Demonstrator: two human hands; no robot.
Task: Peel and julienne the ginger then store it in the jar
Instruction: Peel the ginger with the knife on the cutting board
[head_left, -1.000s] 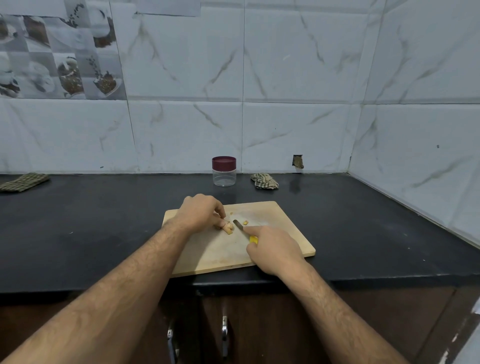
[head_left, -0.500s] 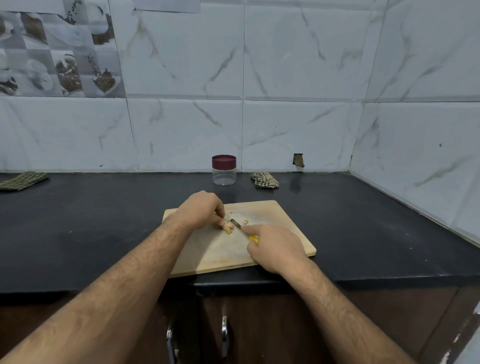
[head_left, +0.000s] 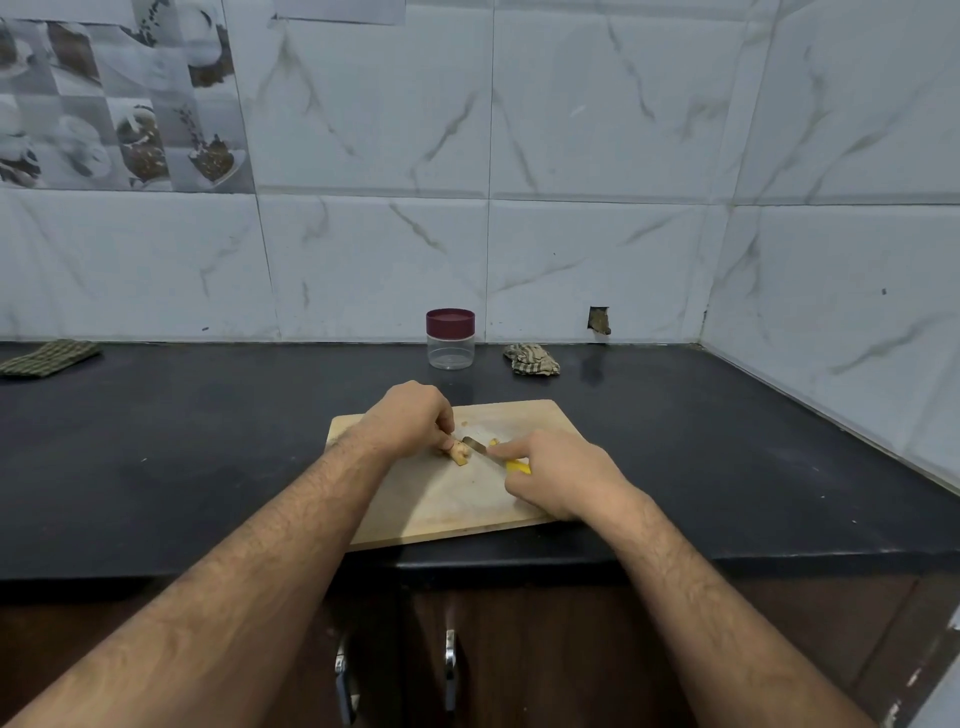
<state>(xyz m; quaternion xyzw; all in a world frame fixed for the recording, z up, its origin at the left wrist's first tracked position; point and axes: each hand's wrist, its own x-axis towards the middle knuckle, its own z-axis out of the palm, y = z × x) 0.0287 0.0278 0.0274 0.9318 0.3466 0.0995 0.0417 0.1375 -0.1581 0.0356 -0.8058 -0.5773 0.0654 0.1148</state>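
Note:
A small pale piece of ginger lies on the wooden cutting board. My left hand pinches it from the left with curled fingers. My right hand grips a knife by its yellow handle, index finger stretched along the top, the blade tip against the ginger. A tiny yellow ginger bit lies just behind the blade. The clear jar with a maroon lid stands shut at the back by the wall.
A crumpled checked cloth lies to the right of the jar. A folded green cloth sits at the far left of the black counter. Tiled walls close in the back and the right side.
Both hands stay at the ginger. The knife blade has shifted only slightly against it.

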